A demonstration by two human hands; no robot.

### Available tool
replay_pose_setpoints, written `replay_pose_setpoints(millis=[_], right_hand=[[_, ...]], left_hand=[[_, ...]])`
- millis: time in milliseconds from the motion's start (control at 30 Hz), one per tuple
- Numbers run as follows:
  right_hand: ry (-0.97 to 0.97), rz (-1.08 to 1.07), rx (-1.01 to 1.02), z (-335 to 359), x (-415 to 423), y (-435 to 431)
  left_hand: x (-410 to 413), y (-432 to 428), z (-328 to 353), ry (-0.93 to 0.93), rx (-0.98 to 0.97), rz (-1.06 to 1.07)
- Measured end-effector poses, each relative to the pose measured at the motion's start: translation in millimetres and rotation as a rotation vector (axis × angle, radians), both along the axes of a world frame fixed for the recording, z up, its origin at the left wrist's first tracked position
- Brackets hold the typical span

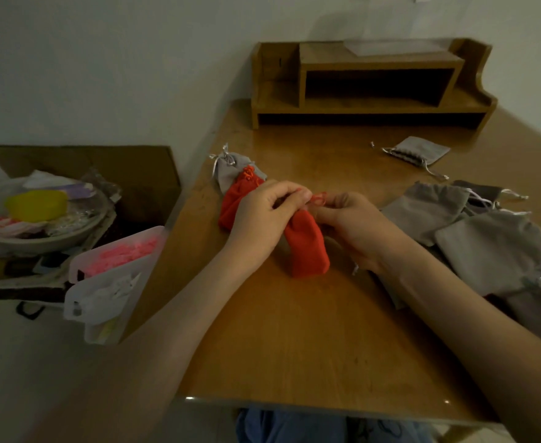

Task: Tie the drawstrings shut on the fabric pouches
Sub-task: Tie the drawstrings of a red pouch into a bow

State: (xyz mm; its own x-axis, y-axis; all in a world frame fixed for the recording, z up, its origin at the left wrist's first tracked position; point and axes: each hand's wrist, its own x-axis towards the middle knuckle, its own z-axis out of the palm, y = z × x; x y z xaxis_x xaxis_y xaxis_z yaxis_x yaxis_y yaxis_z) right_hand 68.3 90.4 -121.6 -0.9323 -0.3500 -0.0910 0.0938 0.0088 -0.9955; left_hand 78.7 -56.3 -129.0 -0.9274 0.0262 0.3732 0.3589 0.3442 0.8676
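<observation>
Here, at the middle of a wooden table (294, 330), the left hand (256, 219) and right hand (352, 225) both pinch the thin drawstring (318, 197) of a red pouch (307, 247) lying between them, and a loosened pinch could likely let the half-formed loop slip undone.

Matt red cloth pouch (307, 247) — smooth, faintly glossy wooden table (294, 340).

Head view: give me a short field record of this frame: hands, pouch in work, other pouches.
left hand: pinches drawstring of red pouch
right hand: pinches the same drawstring
red pouch: on table, between the hands
other red pouch: behind left hand, top bunched
gray pouch: behind it, top gathered
gray pile: right of right hand
</observation>
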Motion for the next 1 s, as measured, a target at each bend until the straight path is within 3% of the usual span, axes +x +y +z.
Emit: replay_pose_setpoints(millis=[67, 233, 367, 533, 800, 900, 1000], right_hand=[[0.016, 0.001, -0.014, -1, 0, -1], [-0.017, 0.139, -0.270, 5, 0, 4], [-0.034, 0.164, -0.363, 8, 1, 2], [-0.119, 0.206, -0.291, 9, -4, 8], [-0.016, 0.185, -0.050, 3, -2, 10], [0.071, 0.129, 0.162, -2, -4, 7], [0.119, 0.085, 0.240, -5, -6, 3]], left_hand=[[0, 0, 0, -0.018, 0.040, -0.019], [-1, 0, 13, -0.330, 0.576, -0.272], [-1, -4, 20, -0.390, 0.696, -0.458], [0, -11, 24, -0.397, 0.515, -0.446], [-1, -17, 19, -0.306, 0.209, -0.307], [-3, -18, 12, -0.221, 0.000, -0.219], [-1, -15, 8, -0.096, -0.272, -0.113]])
